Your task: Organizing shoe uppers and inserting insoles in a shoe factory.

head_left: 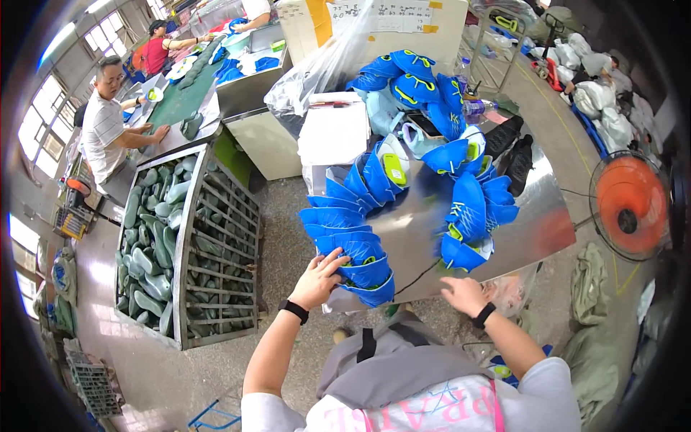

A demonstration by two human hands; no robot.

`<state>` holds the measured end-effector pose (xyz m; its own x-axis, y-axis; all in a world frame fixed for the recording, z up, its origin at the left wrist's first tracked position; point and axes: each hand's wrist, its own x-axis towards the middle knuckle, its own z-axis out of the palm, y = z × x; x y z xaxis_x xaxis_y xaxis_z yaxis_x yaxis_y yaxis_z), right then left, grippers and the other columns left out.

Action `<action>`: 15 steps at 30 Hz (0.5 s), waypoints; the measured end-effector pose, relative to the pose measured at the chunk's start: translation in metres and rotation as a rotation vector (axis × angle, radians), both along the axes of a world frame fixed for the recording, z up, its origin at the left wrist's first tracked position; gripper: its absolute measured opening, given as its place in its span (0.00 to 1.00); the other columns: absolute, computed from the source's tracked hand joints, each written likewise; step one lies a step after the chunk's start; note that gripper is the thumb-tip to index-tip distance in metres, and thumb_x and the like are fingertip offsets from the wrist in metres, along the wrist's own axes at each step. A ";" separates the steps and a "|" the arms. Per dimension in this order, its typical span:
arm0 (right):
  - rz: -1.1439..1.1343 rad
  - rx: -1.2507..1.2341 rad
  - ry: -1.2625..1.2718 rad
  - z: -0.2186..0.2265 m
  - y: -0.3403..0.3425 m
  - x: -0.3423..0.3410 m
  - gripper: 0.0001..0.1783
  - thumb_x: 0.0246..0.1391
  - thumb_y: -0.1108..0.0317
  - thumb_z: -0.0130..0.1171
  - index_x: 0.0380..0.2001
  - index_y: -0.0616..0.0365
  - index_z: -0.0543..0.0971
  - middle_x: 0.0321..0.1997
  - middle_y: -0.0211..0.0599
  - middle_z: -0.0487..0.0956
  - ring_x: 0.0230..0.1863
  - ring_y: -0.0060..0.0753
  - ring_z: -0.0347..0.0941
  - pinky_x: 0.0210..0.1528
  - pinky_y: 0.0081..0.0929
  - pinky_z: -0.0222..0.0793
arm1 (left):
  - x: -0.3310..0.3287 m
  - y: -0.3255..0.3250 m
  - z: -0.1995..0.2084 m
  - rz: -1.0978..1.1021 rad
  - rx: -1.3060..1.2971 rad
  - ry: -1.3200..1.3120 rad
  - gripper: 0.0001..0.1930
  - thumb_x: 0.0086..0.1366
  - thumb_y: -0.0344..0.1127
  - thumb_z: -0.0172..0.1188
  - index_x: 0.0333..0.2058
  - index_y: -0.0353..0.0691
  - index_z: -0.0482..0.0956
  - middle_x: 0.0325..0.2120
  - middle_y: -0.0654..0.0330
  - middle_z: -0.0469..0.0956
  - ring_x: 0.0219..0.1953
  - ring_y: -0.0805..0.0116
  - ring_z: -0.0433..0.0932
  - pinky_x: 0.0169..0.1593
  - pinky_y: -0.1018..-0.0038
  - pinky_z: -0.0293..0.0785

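A curved row of nested blue shoe uppers (338, 219) with lime-green linings runs down the left part of the metal table (403, 237). My left hand (319, 279) lies on the near end of this row, fingers stretched against the outer side of the uppers. At the table's front edge my right hand (464, 294) is open, with nothing visible in it. Just beyond that hand is a second group of blue uppers (468, 216). A thin black cord (421, 279) crosses the bare metal between the two groups. More blue uppers (414, 83) are heaped at the back.
A metal cage (183, 288) full of dark green shoe lasts stands to the left. Black shoes (517, 165) and a white stack (332, 129) sit on the table. An orange fan (626, 209) stands at right. A co-worker (108, 137) stands at a green bench (176, 101).
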<state>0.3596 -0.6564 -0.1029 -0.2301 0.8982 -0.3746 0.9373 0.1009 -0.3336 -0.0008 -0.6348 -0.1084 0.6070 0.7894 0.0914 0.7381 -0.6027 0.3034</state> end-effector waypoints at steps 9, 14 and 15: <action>0.347 0.240 -0.077 -0.063 -0.024 -0.072 0.14 0.40 0.68 0.52 0.35 0.51 0.77 0.38 0.33 0.70 0.42 0.38 0.63 0.44 0.33 0.65 | -0.030 0.014 -0.016 -0.114 0.143 -0.104 0.04 0.44 0.28 0.60 0.23 0.40 0.76 0.53 0.61 0.63 0.60 0.63 0.54 0.56 0.61 0.56; 0.008 0.028 0.073 -0.011 0.000 -0.097 0.21 0.43 0.65 0.54 0.44 0.53 0.70 0.46 0.39 0.68 0.51 0.47 0.62 0.49 0.37 0.63 | -0.043 0.003 -0.039 0.132 0.128 -0.388 0.12 0.38 0.27 0.62 0.25 0.43 0.74 0.55 0.52 0.57 0.60 0.51 0.53 0.56 0.57 0.55; -0.091 0.163 0.289 0.002 0.013 -0.109 0.24 0.44 0.64 0.55 0.47 0.55 0.67 0.48 0.42 0.66 0.53 0.49 0.61 0.51 0.38 0.62 | -0.042 -0.002 -0.055 0.238 0.154 -0.478 0.18 0.34 0.25 0.65 0.28 0.43 0.72 0.55 0.49 0.55 0.57 0.43 0.54 0.56 0.55 0.55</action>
